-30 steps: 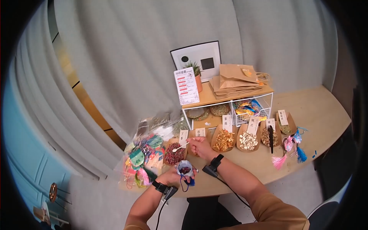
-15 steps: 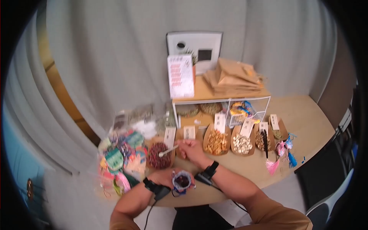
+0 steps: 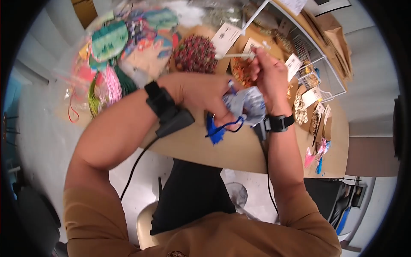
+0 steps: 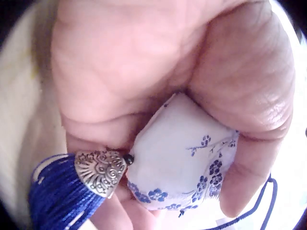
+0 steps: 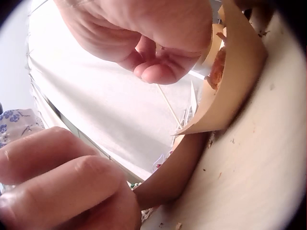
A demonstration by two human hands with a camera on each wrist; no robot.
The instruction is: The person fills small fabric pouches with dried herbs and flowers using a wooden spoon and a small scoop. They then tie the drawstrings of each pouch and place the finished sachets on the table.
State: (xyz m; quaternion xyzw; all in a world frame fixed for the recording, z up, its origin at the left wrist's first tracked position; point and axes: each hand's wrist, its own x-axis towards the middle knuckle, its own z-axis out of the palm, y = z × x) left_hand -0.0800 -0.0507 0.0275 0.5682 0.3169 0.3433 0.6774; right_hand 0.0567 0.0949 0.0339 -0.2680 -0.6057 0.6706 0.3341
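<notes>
My left hand (image 3: 199, 92) grips a small white drawstring pouch (image 3: 252, 107) with blue blossoms. Its thumb and fingers wrap round the pouch body in the left wrist view. A blue tassel (image 4: 60, 191) with a silver cap hangs from the pouch, and a blue cord (image 3: 227, 127) loops off it. My right hand (image 3: 272, 75) pinches the thin handle of a small pale spoon (image 3: 236, 55). The spoon's bowl is at the right edge of the dark red dried buds (image 3: 195, 55) heaped in a paper tray. In the right wrist view the handle slants down past a tray edge.
Left of the buds lies a clear bag of colourful embroidered pouches (image 3: 109, 40) and pink tassels (image 3: 112, 83). More labelled paper trays hold orange pieces (image 3: 243, 70) and pale chips (image 3: 301, 109). A white-framed shelf (image 3: 338, 81) stands behind them. Pink and blue tasselled pieces (image 3: 320, 147) lie near the right edge.
The head view has leaned closer and turned downward. The spoon has shifted from over the middle of the red buds to their right edge. Both hands keep their holds.
</notes>
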